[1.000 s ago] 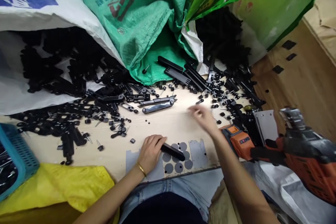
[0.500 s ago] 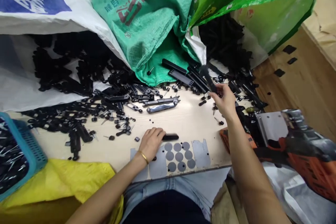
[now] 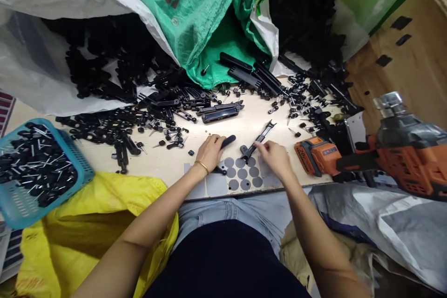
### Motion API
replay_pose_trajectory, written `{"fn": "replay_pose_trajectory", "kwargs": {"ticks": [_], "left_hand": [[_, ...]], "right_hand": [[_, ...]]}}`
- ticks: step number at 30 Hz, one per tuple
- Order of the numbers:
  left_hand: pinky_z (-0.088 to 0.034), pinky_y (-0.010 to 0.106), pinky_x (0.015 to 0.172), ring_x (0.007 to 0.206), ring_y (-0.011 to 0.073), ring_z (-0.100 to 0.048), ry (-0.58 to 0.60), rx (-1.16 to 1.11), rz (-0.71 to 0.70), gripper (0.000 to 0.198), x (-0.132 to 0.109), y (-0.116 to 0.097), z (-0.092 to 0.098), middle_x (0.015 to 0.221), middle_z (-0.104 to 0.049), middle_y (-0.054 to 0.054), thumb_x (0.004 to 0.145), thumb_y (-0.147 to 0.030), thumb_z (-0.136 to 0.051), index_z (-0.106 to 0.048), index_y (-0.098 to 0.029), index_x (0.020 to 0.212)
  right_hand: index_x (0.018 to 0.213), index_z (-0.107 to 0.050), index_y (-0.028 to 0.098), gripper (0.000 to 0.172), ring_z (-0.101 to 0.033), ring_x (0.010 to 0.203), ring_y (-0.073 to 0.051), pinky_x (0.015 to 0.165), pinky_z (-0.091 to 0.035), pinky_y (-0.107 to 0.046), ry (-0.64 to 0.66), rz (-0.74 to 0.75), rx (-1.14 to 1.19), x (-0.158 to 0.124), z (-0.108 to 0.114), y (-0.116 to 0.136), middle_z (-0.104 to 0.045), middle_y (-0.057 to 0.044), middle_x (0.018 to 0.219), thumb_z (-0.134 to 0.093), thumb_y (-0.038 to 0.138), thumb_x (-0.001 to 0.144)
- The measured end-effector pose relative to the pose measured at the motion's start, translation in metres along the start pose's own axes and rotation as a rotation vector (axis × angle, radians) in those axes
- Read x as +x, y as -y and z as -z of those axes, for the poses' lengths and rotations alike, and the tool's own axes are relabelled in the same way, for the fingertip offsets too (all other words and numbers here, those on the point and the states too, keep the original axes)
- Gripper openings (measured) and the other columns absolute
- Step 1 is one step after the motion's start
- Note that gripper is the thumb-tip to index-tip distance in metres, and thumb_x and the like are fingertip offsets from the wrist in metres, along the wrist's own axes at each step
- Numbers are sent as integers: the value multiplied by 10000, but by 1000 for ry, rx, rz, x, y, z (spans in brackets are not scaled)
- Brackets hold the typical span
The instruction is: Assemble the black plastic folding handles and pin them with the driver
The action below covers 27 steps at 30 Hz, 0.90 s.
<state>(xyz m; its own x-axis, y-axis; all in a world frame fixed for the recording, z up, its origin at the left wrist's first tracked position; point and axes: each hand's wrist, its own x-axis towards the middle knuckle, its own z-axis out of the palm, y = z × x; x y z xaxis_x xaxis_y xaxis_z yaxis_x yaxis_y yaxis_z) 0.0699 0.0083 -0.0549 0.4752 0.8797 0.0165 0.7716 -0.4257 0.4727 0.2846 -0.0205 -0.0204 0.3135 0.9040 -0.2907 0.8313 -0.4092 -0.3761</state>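
The strip [image 3: 264,135] is between basket [image 3: 79,156] and power tool [image 3: 412,165], before loose parts [image 3: 167,103] and sacks [image 3: 206,23].

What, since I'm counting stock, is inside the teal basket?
The teal basket holds a heap of small black-and-metal parts. Only the top layer shows; whatever lies beneath it is covered and cannot be seen.

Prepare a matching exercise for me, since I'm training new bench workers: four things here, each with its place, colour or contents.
1. bracelet
2. basket
3. power tool
4. long dark part

A. orange and black
B. at the fingers of the right hand
C. blue, heaped with small pieces
D. around the wrist of the left hand

Pairs: 1-D, 2-C, 3-A, 4-B
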Motion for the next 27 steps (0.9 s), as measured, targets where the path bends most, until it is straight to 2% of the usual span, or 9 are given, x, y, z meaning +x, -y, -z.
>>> {"fn": "replay_pose_trajectory", "kwargs": {"ticks": [3, 8, 10, 14, 16, 19, 23, 25, 27], "left_hand": [[-482, 360, 839, 945, 228, -572, 33, -129, 47, 317, -3, -17, -3, 998, -615, 82, 830, -141, -524, -518, -161, 1147], [-492, 326, 796, 907, 209, -619, 94, -447, 212, 316, -15, -32, 3, 1001, -658, 61, 828, -184, -534, -512, -166, 1143], [-490, 314, 796, 903, 202, -625, 109, -538, 272, 304, -22, -36, 7, 991, -666, 45, 815, -209, -556, -533, -174, 1115], [-489, 287, 744, 817, 183, -624, 152, -625, 298, 172, -33, -48, 12, 874, -669, 21, 807, -256, -572, -597, -168, 953], [-488, 284, 726, 792, 180, -618, 127, -607, 279, 146, -36, -52, 13, 846, -656, 25, 801, -258, -582, -597, -163, 910], [-491, 300, 717, 781, 187, -607, 54, -522, 213, 148, -43, -55, 13, 831, -629, 38, 771, -215, -604, -575, -156, 903], [-506, 325, 737, 829, 202, -601, 19, -459, 96, 246, -57, -54, 11, 887, -605, 64, 766, -163, -584, -529, -149, 1006], [-513, 328, 728, 821, 203, -598, 28, -447, 70, 263, -64, -55, 9, 878, -591, 63, 769, -158, -578, -514, -153, 1024], [-517, 326, 708, 790, 198, -592, 48, -449, 77, 270, -72, -57, 8, 851, -578, 52, 761, -147, -579, -508, -165, 1022]], "right_hand": [[580, -474, 209, 371, -528, 585, -177, 563, -369, -281, 43, -65, 193, -4, -19, 16, -548, -29, 561, -587, 540, 703], [747, -440, 217, 321, -439, 489, -89, 480, -345, -214, 159, -106, 1089, -12, -24, 27, -491, 72, 580, -651, 417, 609], [828, -472, 215, 329, -409, 478, -71, 456, -325, -195, 215, -116, 1298, -20, -19, 33, -476, 85, 596, -658, 363, 600], [631, -469, 191, 235, -361, 485, -66, 443, -308, -196, 127, -151, 1298, -31, -15, 49, -416, 64, 542, -619, 370, 657], [605, -500, 186, 245, -415, 523, -79, 479, -356, -203, 89, -146, 1269, -32, -16, 55, -483, 37, 574, -608, 396, 669], [657, -602, 170, 276, -517, 589, -109, 539, -419, -222, 220, -110, 1292, -33, -15, 56, -603, -15, 663, -582, 442, 696], [584, -618, 155, 348, -510, 513, -107, 508, -414, -224, 435, -100, 1292, -36, -13, 51, -610, -30, 584, -600, 482, 704], [560, -610, 161, 353, -498, 485, -107, 497, -413, -228, 469, -135, 1309, -41, -17, 52, -597, -22, 545, -612, 485, 698], [545, -601, 167, 349, -496, 481, -110, 486, -403, -226, 423, -168, 1327, -48, -25, 55, -582, -14, 518, -616, 480, 698]]}}
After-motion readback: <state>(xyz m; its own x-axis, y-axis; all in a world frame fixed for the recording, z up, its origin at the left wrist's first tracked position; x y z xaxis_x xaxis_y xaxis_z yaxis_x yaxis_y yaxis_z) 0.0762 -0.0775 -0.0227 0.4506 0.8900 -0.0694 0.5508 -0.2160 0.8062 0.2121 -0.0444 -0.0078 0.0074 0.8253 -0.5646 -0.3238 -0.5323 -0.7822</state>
